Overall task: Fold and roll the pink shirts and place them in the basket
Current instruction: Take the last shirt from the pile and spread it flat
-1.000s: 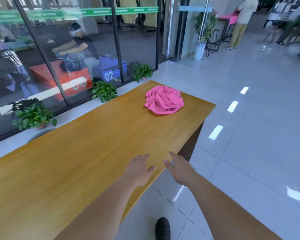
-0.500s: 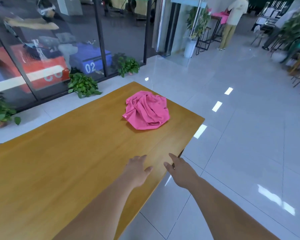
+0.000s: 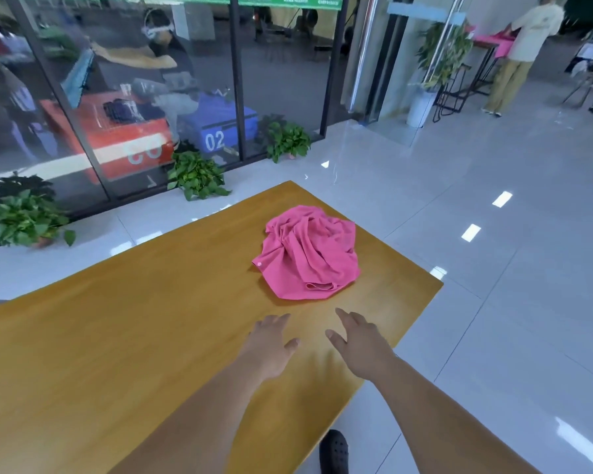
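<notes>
Closer than half a second ago, the crumpled pink shirt [image 3: 310, 253] lies at 12 o'clock from my hands, near the far right corner of the wooden table [image 3: 117, 336]. My left hand [image 3: 271, 343] and right hand [image 3: 360, 347] reach side by side over the tabletop, palms down, fingers spread and relaxed, holding nothing and short of the cloth. The right hand, earlier at the table's edge, is now over the wood. At 6 o'clock my black shoe [image 3: 334, 451] stands on the tiled floor [image 3: 493, 302]. At 10 o'clock, potted plants [image 3: 196, 176] line a glass wall [image 3: 281, 80].
</notes>
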A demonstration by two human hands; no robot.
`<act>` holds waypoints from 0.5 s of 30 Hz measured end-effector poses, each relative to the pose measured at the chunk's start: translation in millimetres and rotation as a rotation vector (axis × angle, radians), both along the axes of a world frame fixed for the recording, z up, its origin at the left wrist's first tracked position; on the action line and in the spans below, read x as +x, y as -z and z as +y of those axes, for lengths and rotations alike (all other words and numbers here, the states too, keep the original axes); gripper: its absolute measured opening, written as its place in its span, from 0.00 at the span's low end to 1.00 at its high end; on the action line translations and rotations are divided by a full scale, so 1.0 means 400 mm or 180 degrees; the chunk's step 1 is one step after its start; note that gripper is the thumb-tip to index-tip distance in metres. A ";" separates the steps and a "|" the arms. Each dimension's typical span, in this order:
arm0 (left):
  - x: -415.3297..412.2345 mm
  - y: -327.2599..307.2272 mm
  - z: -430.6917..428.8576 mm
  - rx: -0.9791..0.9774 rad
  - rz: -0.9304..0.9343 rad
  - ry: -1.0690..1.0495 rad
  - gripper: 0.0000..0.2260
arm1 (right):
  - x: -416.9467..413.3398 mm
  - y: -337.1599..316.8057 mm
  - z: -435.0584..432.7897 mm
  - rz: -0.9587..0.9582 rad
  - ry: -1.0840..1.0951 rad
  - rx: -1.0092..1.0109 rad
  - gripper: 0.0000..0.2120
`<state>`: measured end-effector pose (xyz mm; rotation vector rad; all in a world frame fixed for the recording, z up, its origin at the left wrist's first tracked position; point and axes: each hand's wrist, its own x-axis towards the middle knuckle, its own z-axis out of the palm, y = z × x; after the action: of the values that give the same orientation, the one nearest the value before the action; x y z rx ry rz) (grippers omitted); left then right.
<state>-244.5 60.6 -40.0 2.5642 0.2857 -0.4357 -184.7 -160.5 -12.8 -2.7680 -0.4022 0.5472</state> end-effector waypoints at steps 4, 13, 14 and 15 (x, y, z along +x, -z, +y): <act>0.103 0.032 0.010 0.0031 -0.0003 -0.0239 0.32 | 0.141 0.035 0.021 0.0001 -0.0250 -0.0105 0.34; 0.332 0.044 0.005 0.0174 0.0017 -0.0615 0.35 | 0.531 0.059 0.036 -0.0422 -0.0793 -0.0225 0.36; 0.352 0.046 0.001 0.0163 0.0027 -0.0668 0.36 | 0.568 0.061 0.037 -0.0490 -0.0867 -0.0250 0.37; 0.367 0.048 -0.003 0.0127 0.0032 -0.0721 0.37 | 0.600 0.064 0.040 -0.0567 -0.0955 -0.0289 0.39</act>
<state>-97.5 59.2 -59.1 2.5305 0.5868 -0.3611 55.3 -144.6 -38.3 -2.8711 -0.8636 0.3929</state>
